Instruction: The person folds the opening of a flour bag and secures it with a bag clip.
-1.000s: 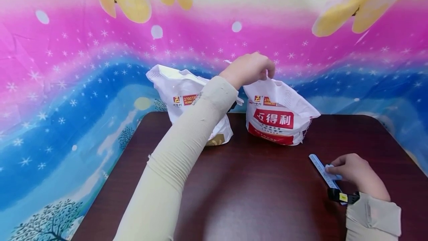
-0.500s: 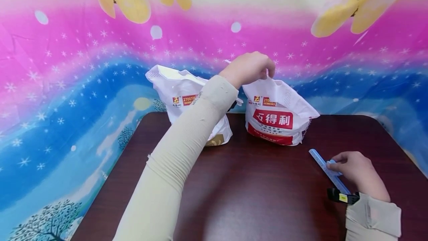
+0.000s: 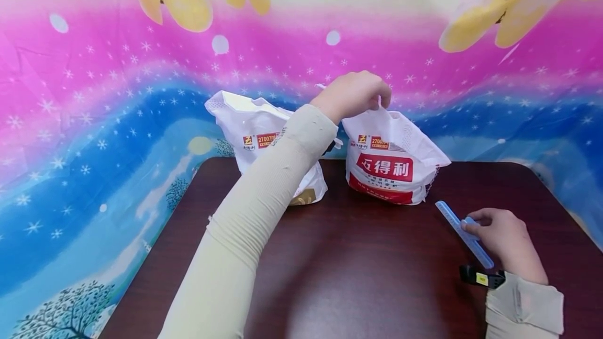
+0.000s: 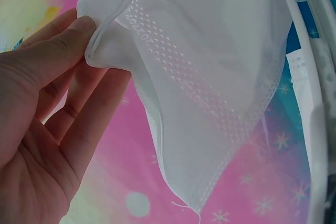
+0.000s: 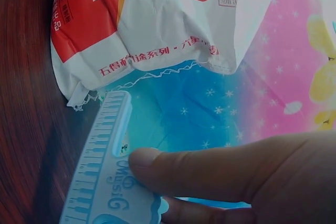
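My left hand (image 3: 353,95) pinches the top edge of a white flour bag (image 3: 387,167) with a red label, standing at the back of the table. In the left wrist view, thumb and fingers hold the folded white fabric (image 4: 113,45) at its rim. Low on the right, my right hand (image 3: 505,237) pinches a light blue ruler (image 3: 464,234) by a tab on its side. Up close in the right wrist view, the ruler (image 5: 97,166) shows piano keys and the word "Music", with my thumb on its flat face. It slants toward the flour bag's lower corner.
A second white bag (image 3: 252,145) stands at the back left, partly hidden behind my left sleeve (image 3: 254,218). The dark brown table (image 3: 372,260) has rounded far corners. Behind it hangs a colourful snowflake-patterned backdrop (image 3: 141,98).
My right hand has shifted slightly away from me, and the ruler has risen with it, its near end coming out from behind the wrist camera. The left hand stays at the bag's rim.
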`<state>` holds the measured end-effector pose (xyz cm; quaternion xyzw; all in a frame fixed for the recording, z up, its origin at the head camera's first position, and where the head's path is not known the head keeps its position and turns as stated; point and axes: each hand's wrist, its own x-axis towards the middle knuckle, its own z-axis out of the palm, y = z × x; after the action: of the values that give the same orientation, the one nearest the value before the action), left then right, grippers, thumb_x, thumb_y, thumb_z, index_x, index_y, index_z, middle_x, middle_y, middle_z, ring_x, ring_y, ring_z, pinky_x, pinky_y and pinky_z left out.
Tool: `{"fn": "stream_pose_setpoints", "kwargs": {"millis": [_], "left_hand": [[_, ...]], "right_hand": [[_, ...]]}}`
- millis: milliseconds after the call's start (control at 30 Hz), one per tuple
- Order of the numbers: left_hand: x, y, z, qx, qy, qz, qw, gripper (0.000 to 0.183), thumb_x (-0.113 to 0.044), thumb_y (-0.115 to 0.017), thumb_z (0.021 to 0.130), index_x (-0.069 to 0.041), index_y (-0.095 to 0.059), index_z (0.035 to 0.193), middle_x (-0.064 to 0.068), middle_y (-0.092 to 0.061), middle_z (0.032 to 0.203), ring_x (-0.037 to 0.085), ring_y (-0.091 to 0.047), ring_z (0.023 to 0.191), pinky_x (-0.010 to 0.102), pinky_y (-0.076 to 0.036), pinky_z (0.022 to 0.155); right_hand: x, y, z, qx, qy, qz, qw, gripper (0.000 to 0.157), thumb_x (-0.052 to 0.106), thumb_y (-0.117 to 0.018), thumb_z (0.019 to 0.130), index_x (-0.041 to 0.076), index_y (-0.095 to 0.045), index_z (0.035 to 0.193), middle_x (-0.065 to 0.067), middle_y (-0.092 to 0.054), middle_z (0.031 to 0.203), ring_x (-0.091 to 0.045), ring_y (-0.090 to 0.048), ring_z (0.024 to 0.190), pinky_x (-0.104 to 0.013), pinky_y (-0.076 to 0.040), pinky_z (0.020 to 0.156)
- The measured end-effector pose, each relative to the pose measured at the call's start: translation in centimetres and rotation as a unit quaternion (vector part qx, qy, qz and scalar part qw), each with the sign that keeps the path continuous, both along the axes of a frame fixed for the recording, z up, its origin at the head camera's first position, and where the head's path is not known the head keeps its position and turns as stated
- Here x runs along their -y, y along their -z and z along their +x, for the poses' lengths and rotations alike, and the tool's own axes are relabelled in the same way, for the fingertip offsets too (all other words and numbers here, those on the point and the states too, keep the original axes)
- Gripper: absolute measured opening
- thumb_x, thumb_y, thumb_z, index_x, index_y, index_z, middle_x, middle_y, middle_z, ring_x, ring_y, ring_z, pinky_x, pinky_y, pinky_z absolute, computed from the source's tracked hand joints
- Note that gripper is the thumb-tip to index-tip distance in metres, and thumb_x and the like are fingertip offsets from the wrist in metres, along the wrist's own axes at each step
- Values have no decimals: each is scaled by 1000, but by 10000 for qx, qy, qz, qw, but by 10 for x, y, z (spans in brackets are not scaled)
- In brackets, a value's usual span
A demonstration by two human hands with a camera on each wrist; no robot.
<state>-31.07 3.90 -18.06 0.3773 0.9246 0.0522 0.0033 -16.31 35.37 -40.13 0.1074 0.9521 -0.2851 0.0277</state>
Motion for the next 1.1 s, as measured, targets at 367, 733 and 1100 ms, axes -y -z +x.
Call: {"fn": "stream_pose_setpoints", "kwargs": {"millis": [367,733,1100], "left_hand": [[3,3,-2,-108,47,-128,9998,29,-18,-63,101,-22,-68,130,-3,-64,133,15,-58,119,25,-50,95],[1,4,-1,-179,10,-218,9996,30,-19,-63,101,-22,-67,131,-3,-63,134,14,-57,120,25,-50,96],[0,5,-1,-236,20,-189,9995,29,-19,-62,102,-22,-67,131,-4,-63,134,14,-57,120,25,-49,97]], "right_hand": [[12,1,2,-583,205,-29,9981,43,16,-70,94,-16,-61,122,-40,-60,115,-38,-63,81,-47,-57,62],[22,-3,2,-914,362,38,9952,40,13,-68,96,-15,-59,125,-41,-59,115,-46,-59,90,-54,-57,68],[23,-4,3,-1078,350,46,9935,40,12,-68,97,-15,-59,125,-40,-60,114,-46,-60,91,-55,-57,69]]}}
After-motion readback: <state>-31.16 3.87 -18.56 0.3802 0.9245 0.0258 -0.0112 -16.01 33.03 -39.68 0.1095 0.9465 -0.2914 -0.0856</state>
